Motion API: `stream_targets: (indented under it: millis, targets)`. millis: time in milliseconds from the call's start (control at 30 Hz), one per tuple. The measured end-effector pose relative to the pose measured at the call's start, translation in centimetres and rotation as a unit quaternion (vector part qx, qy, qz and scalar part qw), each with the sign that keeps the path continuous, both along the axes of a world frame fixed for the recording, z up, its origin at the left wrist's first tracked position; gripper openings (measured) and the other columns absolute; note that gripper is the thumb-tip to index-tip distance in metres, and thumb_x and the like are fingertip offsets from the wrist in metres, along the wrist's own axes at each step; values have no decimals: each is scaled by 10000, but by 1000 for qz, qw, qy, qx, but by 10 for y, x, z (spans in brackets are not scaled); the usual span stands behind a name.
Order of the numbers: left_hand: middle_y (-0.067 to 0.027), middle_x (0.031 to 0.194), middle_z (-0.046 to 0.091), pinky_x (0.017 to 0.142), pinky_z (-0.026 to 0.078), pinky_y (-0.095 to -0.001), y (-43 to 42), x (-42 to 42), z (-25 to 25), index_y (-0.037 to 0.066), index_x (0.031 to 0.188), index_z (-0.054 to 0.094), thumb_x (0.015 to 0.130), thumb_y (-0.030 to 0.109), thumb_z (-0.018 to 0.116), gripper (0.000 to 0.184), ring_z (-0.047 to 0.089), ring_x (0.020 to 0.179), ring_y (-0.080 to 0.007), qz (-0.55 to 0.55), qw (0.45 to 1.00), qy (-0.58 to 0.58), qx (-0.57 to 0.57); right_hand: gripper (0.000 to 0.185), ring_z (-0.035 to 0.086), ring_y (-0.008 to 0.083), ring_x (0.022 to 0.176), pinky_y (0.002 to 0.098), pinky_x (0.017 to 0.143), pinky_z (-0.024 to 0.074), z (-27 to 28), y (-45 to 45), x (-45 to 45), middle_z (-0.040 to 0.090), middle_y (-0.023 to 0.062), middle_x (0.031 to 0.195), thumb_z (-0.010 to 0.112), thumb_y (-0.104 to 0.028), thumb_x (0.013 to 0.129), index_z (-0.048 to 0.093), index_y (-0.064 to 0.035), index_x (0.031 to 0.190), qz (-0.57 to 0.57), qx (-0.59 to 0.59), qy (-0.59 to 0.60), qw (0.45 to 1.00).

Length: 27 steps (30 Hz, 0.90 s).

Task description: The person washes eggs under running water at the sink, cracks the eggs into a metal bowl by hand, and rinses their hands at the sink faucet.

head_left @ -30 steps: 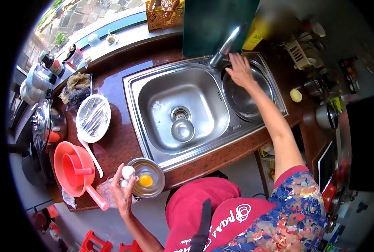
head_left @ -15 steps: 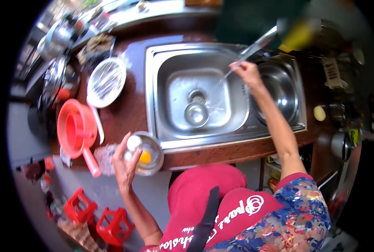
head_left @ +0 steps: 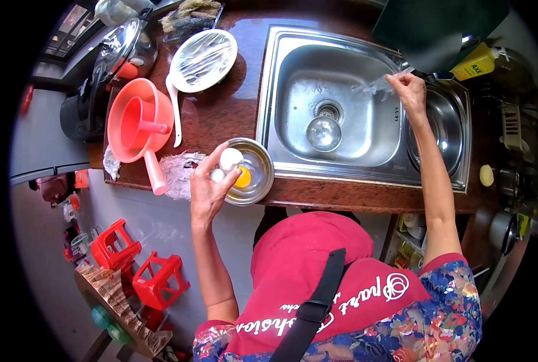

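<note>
My left hand (head_left: 206, 192) is wrapped round white eggshells (head_left: 231, 158) over the left rim of a steel bowl (head_left: 260, 158). A yellow yolk (head_left: 242, 177) lies in that bowl. Above the right side of the sink basin (head_left: 293, 120), my right hand (head_left: 409, 90) pinches a thin, clear piece of something like plastic film (head_left: 374, 85), which trails to the left. Near the drain a small round steel dish (head_left: 324, 134) sits in the basin.
Left of the sink are a film-covered white bowl (head_left: 204, 60), a white spoon (head_left: 175, 111) and pink dippers (head_left: 117, 123). A yellow bottle (head_left: 475, 63) and green board (head_left: 441, 27) stand behind the sink. Red stools (head_left: 159, 280) are on the floor.
My right hand has come off the round basin's edge to the main basin, now with the clear piece in its fingers. My left hand still holds the shells. The view has shifted left and down.
</note>
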<state>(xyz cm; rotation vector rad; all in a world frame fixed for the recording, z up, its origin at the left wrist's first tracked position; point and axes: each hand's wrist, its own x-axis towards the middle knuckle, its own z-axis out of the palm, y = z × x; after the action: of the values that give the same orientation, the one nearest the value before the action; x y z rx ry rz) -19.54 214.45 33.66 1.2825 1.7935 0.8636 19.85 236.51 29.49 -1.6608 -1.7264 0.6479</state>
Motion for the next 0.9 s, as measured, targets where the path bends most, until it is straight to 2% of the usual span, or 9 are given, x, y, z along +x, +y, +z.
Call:
stream_targets:
  millis: [67,100,133,200,300,400,467,667,900]
  targets:
    - [-116,997,663,834,483,-310,-1,-5,-1,33,1220,579,722,98,731,525,625,901,-174,-5,1000,-2,-1,107,595,116,610,272,625,472,0,-6,-3,616,32,625,679,-160,803,679,-54,790,6,-12,-92,996]
    - [-117,991,663,830,484,-311,-1,-7,-2,33,1219,580,721,98,729,524,626,898,-175,-9,1000,1,5,44,630,145,630,327,640,496,-6,-15,-10,651,50,704,655,-104,792,692,-81,784,24,48,-187,981]
    - [-119,984,664,826,484,-313,-2,-10,-3,33,1218,580,721,98,728,523,626,895,-176,-12,1000,4,10,197,649,214,697,392,670,512,-7,-25,-14,665,74,892,616,-31,771,693,-129,923,129,150,-307,931]
    - [-122,969,665,816,486,-316,-4,-15,-5,33,1215,582,719,99,725,520,628,886,-179,-21,1000,7,16,404,637,252,753,394,684,530,-8,-62,-43,624,97,1025,597,18,748,633,-173,1103,119,202,-495,837]
    - [-128,944,664,802,488,-320,-5,-22,-2,33,1210,584,716,102,721,517,630,872,-185,-30,999,7,17,464,632,267,738,379,647,542,1,-106,-74,603,107,949,588,35,748,588,-167,1165,215,49,-306,926]
    - [-132,933,660,795,489,-322,-5,-29,-2,34,1207,585,716,103,718,513,632,864,-192,-34,999,-2,17,478,626,296,712,382,625,542,3,-142,-109,581,119,879,576,25,748,566,-160,1188,307,-33,-150,939]
    - [-135,937,657,797,490,-322,-6,-34,-6,34,1206,586,718,103,716,510,633,863,-200,-36,999,-13,22,580,612,299,686,383,651,530,12,-170,-133,601,126,888,623,-28,756,492,-196,1295,361,2,-162,918]
    - [-134,944,646,784,492,-329,-6,-45,-8,38,1208,584,720,106,718,511,635,862,-218,-54,998,-16,23,598,590,326,601,435,527,443,3,-199,-188,596,142,695,567,-31,744,456,-136,1322,477,-120,-214,844]
    - [-134,911,640,772,492,-326,-11,-57,-16,45,1216,579,720,113,728,523,635,837,-225,-62,997,-27,39,660,593,324,577,430,529,449,-4,-198,-209,590,149,646,565,-29,744,417,-174,1371,478,-126,-290,820]
